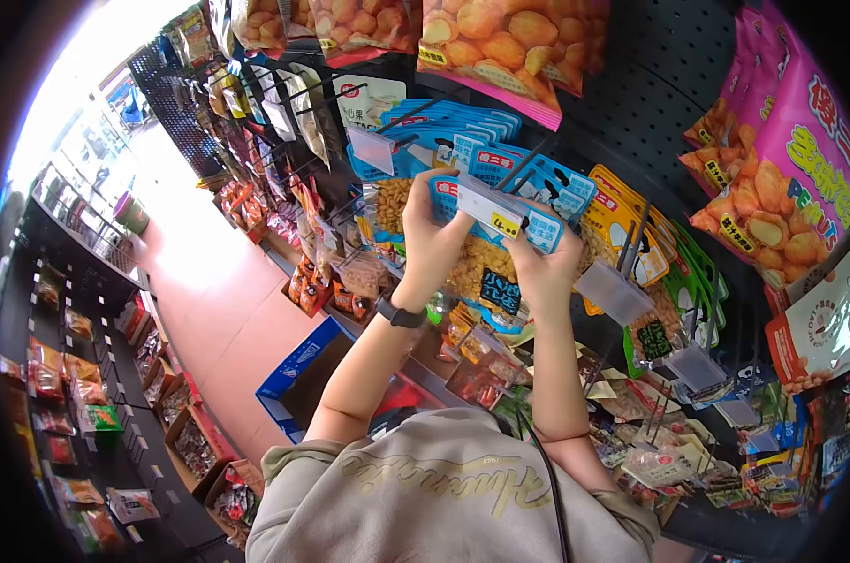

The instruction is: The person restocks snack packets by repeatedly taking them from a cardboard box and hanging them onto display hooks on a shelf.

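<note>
Both my hands grip a blue snack bag (486,272) by its upper part, in front of a pegboard rack. My left hand (432,230) is closed on the bag's left top corner, thumb in front. On the right side, my right hand (545,263) pinches the other top corner. A price tag holder (491,208) with a yellow label sits across the top of the bag between my hands. More blue bags (462,122) hang behind it on hooks. Whether the bag is still on its hook, I cannot tell.
Yellow bags (631,225) and green bags (706,281) hang to the right, with clear tag holders (614,293) jutting out. Large pink peanut bags (772,159) hang farther right. An open blue carton (303,371) is below left, beside the aisle floor (214,328).
</note>
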`<state>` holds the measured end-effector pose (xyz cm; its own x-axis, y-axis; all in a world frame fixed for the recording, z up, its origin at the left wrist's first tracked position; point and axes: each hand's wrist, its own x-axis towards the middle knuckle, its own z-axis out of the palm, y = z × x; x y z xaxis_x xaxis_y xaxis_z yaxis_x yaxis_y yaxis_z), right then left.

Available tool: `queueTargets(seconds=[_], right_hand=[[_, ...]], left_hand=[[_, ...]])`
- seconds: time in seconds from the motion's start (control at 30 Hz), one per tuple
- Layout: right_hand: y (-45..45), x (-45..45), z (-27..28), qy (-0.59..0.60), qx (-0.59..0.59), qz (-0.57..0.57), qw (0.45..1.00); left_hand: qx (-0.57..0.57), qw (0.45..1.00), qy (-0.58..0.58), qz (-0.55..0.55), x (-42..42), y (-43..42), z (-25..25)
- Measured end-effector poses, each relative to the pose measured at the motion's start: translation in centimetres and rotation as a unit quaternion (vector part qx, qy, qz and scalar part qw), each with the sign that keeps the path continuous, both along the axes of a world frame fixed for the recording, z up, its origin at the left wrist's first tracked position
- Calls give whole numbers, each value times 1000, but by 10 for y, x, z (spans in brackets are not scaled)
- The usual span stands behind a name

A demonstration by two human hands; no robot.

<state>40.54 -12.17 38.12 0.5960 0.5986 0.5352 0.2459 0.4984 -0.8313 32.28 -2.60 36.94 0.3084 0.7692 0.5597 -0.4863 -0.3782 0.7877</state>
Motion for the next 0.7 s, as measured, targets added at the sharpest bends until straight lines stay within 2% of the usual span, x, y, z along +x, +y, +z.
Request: queueTargets(seconds=[0.1,0.17,0.3,0.43,0.57,0.7], right_hand=[[0,2,1,10,-13,-4,1000],[0,9,2,-27,-23,-29,999],[-3,13,11,-65,-67,-58,994],[-5,8,23,-125,-51,-23,991],[-1,9,11,-127,-72,-5,989],[0,8,12,-93,-51,-8,994]], left_hand=[[18,999,29,14,2,4,-5],[43,997,54,42,4,2,-1],[16,998,39,36,11,4,3],[23,999,29,6,12,12,-8],[-21,999,17,-31,10,11,-12],[-2,998,29,-48,10,17,-6]])
